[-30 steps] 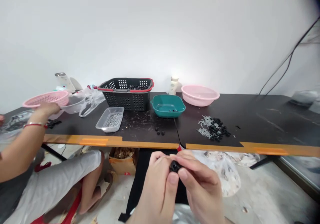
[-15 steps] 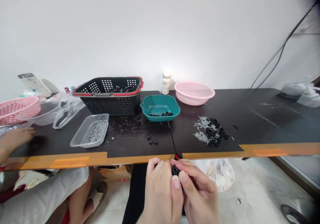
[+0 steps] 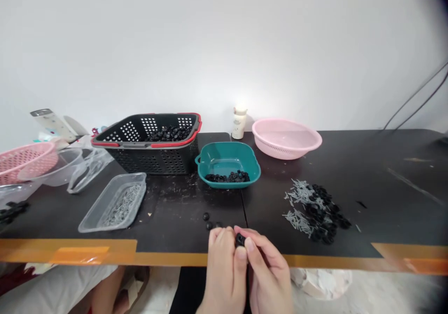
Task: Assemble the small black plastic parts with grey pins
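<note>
The near edge of the dark table [image 3: 378, 206], lined with brown tape [image 3: 168, 259], is running just beneath both hands, and table top is showing to either side of them, between a clear tray [image 3: 100, 201] and a mixed pile [image 3: 322, 211] of black bits and grey pins. A green tub [image 3: 226, 151] is standing farther back, beyond some loose black caps [image 3: 209, 225]. The left hand [image 3: 224, 272] and right hand [image 3: 269, 269] are meeting, clamped on a small black piece [image 3: 240, 240]: the right thumb and forefinger are pinching it, while the left thumb and curled fingers are gripping its other side. Both hands are pointing forward, the left showing its back, the right turning its thumb upward
</note>
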`<action>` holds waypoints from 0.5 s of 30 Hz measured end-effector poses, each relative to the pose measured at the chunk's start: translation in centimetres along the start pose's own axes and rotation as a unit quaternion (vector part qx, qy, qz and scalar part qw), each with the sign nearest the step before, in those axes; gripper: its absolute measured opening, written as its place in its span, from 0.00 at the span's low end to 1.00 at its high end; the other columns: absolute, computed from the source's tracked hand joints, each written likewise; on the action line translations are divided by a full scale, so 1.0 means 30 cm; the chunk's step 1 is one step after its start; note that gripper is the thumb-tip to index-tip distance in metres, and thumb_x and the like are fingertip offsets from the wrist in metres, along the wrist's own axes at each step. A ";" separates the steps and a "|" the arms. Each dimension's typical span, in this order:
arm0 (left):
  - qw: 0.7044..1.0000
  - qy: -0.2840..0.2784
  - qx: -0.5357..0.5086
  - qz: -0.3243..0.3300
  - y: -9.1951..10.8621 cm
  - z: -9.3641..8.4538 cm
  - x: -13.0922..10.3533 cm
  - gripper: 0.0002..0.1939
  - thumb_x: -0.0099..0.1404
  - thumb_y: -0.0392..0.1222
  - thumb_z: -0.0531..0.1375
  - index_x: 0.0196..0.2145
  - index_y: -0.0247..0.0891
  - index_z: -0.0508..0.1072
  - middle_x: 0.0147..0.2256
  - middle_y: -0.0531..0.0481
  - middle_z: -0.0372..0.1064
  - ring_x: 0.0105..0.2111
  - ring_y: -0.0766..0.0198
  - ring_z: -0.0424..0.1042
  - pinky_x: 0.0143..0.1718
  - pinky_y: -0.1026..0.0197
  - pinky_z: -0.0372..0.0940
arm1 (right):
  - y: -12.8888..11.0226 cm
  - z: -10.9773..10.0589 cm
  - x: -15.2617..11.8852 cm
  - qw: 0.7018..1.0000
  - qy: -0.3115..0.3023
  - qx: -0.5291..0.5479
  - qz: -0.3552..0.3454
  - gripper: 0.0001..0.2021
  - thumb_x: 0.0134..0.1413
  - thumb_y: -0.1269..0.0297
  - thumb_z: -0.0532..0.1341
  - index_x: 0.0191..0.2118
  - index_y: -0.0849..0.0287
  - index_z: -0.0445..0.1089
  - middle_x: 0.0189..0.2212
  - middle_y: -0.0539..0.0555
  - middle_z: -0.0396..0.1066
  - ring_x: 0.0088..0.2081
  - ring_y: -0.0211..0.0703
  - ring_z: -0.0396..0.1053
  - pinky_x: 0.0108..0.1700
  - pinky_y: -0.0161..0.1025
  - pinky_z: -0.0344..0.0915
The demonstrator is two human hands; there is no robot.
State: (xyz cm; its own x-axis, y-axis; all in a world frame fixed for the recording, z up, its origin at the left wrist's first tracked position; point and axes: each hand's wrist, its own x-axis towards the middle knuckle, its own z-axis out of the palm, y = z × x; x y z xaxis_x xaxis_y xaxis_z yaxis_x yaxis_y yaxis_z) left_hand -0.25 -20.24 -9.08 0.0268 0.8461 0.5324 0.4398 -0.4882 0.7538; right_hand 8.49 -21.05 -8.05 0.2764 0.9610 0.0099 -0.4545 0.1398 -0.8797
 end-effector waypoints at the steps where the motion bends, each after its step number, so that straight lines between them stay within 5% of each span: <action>1: 1.000 -0.011 -0.009 0.001 -0.009 -0.003 0.019 0.12 0.74 0.46 0.46 0.39 0.42 0.66 0.33 0.46 0.67 0.35 0.55 0.68 0.37 0.53 0.66 | -0.005 -0.003 0.017 1.000 -0.013 0.013 0.005 0.06 0.53 0.58 0.69 0.35 0.52 0.82 0.39 0.57 0.81 0.43 0.50 0.77 0.50 0.44 0.72; 6: 0.995 -0.091 -0.025 0.011 0.004 -0.043 0.115 0.19 0.71 0.57 0.48 0.31 0.41 0.65 0.29 0.50 0.63 0.30 0.57 0.64 0.31 0.57 0.64 | -0.030 -0.023 0.071 0.997 -0.056 0.029 0.047 0.06 0.52 0.57 0.70 0.30 0.52 0.81 0.40 0.54 0.76 0.42 0.45 0.74 0.46 0.38 0.71; 15: 0.985 -0.171 -0.022 0.005 0.027 -0.079 0.086 0.11 0.72 0.45 0.51 0.32 0.43 0.67 0.28 0.51 0.67 0.29 0.58 0.67 0.31 0.59 0.66 | -0.033 -0.068 0.057 0.994 -0.093 -0.012 0.052 0.10 0.54 0.51 0.67 0.35 0.51 0.81 0.28 0.53 0.70 0.27 0.41 0.64 0.28 0.35 0.64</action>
State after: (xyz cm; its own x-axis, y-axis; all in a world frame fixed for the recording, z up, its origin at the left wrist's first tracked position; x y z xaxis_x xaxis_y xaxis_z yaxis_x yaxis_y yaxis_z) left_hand -1.97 -18.96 -6.19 0.3356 0.8600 0.3845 0.3996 -0.4996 0.7686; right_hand 11.12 -20.04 -8.14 0.0669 0.9978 0.0031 -0.4522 0.0331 -0.8913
